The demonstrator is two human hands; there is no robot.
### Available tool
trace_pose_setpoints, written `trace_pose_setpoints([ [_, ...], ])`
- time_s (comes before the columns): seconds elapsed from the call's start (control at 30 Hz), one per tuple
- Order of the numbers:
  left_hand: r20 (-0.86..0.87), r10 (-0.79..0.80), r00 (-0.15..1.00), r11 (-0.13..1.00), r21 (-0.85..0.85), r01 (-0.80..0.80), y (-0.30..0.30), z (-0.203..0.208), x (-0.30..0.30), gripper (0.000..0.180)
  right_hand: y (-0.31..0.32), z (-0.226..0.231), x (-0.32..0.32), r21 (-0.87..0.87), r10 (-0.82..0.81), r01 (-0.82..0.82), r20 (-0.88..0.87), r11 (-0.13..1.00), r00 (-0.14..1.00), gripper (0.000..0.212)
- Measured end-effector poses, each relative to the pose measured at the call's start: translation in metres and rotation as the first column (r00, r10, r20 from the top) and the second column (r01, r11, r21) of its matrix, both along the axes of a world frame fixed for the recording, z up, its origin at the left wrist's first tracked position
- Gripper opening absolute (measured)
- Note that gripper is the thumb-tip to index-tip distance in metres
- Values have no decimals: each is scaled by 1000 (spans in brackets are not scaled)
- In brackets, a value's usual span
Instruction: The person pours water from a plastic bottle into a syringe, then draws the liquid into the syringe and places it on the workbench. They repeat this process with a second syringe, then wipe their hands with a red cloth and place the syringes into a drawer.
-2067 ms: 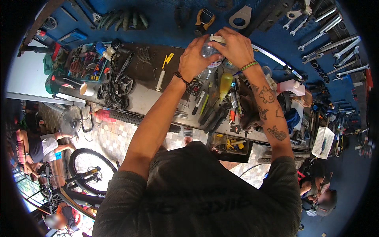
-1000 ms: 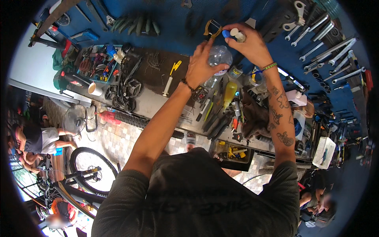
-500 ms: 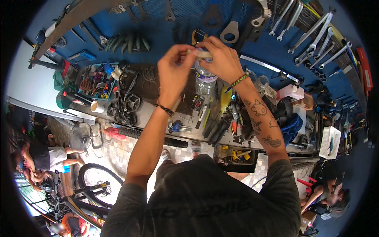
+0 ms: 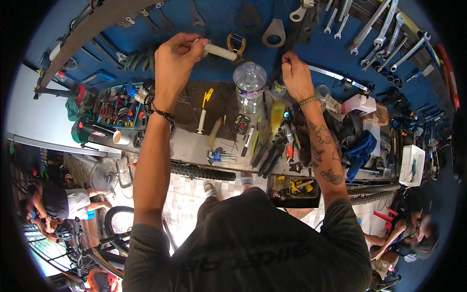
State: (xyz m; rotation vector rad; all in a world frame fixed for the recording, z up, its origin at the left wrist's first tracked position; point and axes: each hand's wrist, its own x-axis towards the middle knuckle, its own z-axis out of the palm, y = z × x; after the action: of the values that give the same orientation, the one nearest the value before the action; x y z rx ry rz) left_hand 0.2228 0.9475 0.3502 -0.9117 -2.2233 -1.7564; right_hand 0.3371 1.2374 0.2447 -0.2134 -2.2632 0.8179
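Observation:
Raised at the upper middle, my left hand [image 4: 177, 61] grips a pale, translucent syringe [image 4: 221, 51] near one end. The syringe points right, above and left of a large clear plastic bottle [image 4: 249, 78] standing on the bench. My right hand [image 4: 297, 80] is closed, to the right of the bottle and in front of the tool wall. What its fingers pinch, if anything, is hidden. Beside it stands a small jar or bottle [image 4: 278, 88]. A thin syringe with a yellow clip [image 4: 203, 114] and a yellowish tube [image 4: 214, 132] lie on the bench below my left hand.
A bin of mixed parts [image 4: 121, 107] sits at the left, near a paper cup [image 4: 120, 137]. Hex keys [image 4: 223, 156], pliers [image 4: 272, 158] and a yellow bottle [image 4: 277, 117] crowd the bench front. Wrenches [image 4: 384, 34] hang at right. People and a bicycle are behind.
My hands, together above the bottle before, have moved apart. The left went left with the syringe; the right moved right and down, off it. The bottle's top now shows.

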Motion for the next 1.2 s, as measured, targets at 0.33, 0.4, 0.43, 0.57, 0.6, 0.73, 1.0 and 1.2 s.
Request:
trace_pose_setpoints([
  [0.33,-198,-63,978,950,-312,-2,31,11,-9,33,-55,7,-5,-82,174,-168,76,982,982,35],
  [0.4,-170,-80,982,957,-289,28,41,14,-9,34,-62,-8,-21,-96,161,-164,-45,982,986,36],
  [0.43,-136,-82,987,966,-256,45,44,11,-9,35,-64,-9,-25,-142,147,-153,-51,978,988,33],
  [0.57,93,-219,971,975,67,214,57,-13,-13,45,-72,-12,-31,-250,110,-129,-92,960,990,29],
  [0.6,199,-270,942,959,138,246,62,-15,-2,53,-72,-15,-30,-258,96,-119,-100,959,990,29],
  [0.73,392,-493,776,839,451,305,80,-37,-5,50,-76,-21,-30,-282,73,-105,-124,954,990,29],
  [1.0,424,-632,648,726,617,303,106,-46,-17,45,-89,-29,-30,-372,12,-48,-100,927,995,30],
  [1.2,453,-609,651,744,610,272,111,-47,-11,35,-88,-31,-25,-404,-19,-24,-102,914,995,30],
])
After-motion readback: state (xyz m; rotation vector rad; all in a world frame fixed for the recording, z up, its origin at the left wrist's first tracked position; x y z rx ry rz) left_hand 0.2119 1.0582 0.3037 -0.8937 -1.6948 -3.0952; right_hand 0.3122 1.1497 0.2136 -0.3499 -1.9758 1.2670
